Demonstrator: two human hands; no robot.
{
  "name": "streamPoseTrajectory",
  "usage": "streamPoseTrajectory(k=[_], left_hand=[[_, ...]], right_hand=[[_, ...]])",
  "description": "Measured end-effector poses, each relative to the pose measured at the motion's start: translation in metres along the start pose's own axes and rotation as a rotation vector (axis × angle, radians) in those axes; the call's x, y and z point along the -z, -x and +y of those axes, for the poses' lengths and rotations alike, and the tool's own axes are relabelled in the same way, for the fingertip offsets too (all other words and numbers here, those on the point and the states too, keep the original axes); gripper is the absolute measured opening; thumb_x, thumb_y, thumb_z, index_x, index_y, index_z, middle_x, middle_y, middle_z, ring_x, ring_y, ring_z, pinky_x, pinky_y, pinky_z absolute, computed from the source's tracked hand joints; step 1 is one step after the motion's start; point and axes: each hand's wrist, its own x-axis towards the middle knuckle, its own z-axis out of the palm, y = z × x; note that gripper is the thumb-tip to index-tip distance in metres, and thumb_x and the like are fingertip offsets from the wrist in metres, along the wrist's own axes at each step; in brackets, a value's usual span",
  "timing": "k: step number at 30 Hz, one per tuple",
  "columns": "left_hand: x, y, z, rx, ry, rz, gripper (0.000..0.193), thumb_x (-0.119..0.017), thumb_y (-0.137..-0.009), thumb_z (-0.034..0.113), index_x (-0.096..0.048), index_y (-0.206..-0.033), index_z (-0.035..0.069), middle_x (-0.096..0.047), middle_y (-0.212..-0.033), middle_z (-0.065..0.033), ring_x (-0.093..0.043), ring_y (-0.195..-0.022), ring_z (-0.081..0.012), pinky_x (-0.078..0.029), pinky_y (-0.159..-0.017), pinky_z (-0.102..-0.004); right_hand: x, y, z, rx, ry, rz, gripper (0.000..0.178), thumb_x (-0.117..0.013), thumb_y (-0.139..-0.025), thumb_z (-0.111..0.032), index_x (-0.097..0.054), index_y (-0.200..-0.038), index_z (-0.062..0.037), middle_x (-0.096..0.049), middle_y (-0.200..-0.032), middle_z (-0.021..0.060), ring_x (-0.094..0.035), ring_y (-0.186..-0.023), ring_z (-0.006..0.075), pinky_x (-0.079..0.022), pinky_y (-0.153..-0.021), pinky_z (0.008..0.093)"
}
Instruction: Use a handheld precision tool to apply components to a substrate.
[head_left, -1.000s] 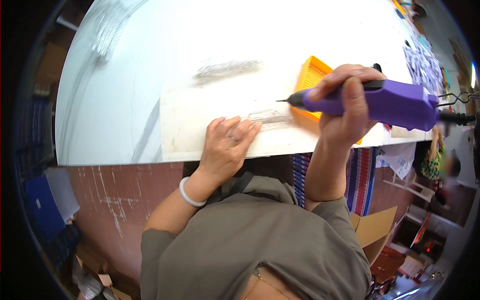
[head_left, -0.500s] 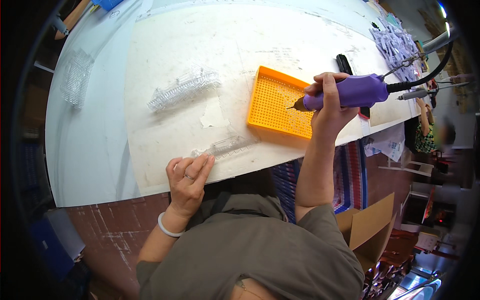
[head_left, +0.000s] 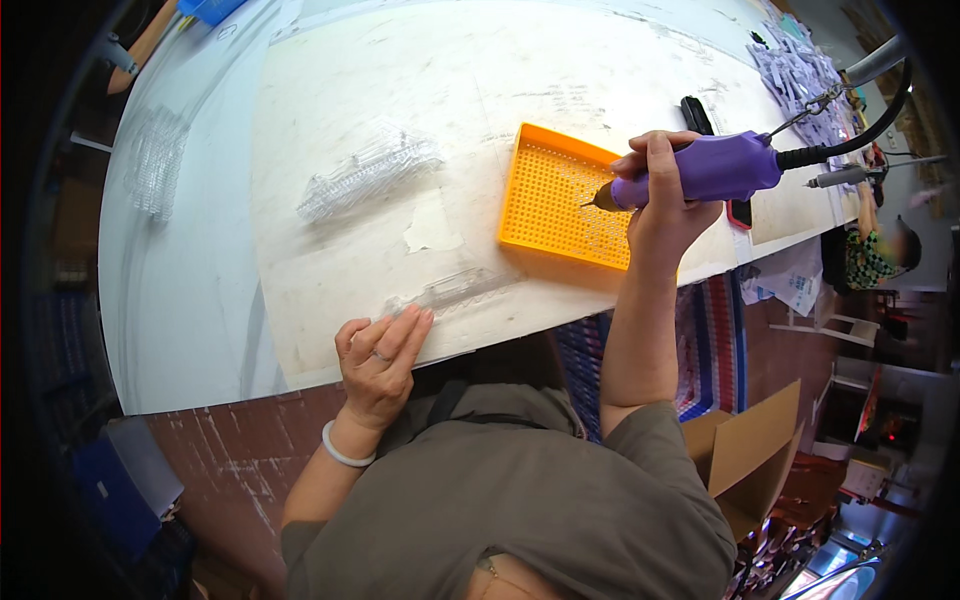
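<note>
Left hand (head_left: 378, 368) lays its fingertips on the left end of a long, clear plastic strip (head_left: 462, 291) near the front edge of a white table (head_left: 590, 75); pinching or merely pressing, I can't tell. Over a perforated yellow-orange plastic tray (head_left: 545, 190), the right hand (head_left: 664, 205) wraps a purple, dark-nosed electric screwdriver (head_left: 728, 168). Light pressure could let that strip skid; a dipping bit could snag the tray.

No text was legible: the faint scribbled marks (head_left: 556, 93) on the white worktop (head_left: 345, 100) were too small to read, and the bluish print on the white plastic bag (head_left: 793, 278) was blurred.
</note>
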Motion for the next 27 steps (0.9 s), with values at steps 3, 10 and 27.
streamPoseTrajectory(k=[3, 10, 27], left_hand=[[-0.001, 0.001, 0.0, 0.003, -0.004, 0.003, 0.035, -0.058, -0.078, 0.001, -0.073, -0.107, 0.014, -0.065, -0.116, 0.0064, -0.053, -0.098, -0.0134, -0.041, -0.091, -0.033], [-0.003, 0.002, 0.002, 0.012, -0.011, -0.001, 0.035, -0.058, -0.079, 0.001, -0.073, -0.107, 0.015, -0.065, -0.116, 0.0067, -0.052, -0.097, -0.0127, -0.039, -0.094, -0.034], [0.004, 0.004, -0.002, 0.046, 0.047, 0.001, 0.04, -0.059, -0.073, -0.004, -0.071, -0.109, 0.009, -0.065, -0.115, 0.0028, -0.055, -0.097, -0.015, -0.037, -0.094, -0.0368]], right_hand=[[0.0, 0.0, -0.001, -0.017, 0.009, -0.008, 0.006, -0.064, -0.086, -0.003, -0.062, -0.09, 0.0011, -0.068, -0.079, 0.0103, -0.068, -0.062, 0.0154, -0.056, -0.061, 0.0272], [0.001, -0.001, 0.001, -0.029, -0.014, -0.026, 0.005, -0.065, -0.086, -0.003, -0.062, -0.088, 0.001, -0.066, -0.074, 0.0094, -0.067, -0.061, 0.0156, -0.055, -0.06, 0.0266], [-0.028, 0.017, -0.043, 0.12, -0.22, -0.204, 0.011, -0.056, -0.087, -0.008, -0.055, -0.093, 0.001, -0.058, -0.075, 0.014, -0.052, -0.053, 0.0169, -0.045, -0.051, 0.0259]])
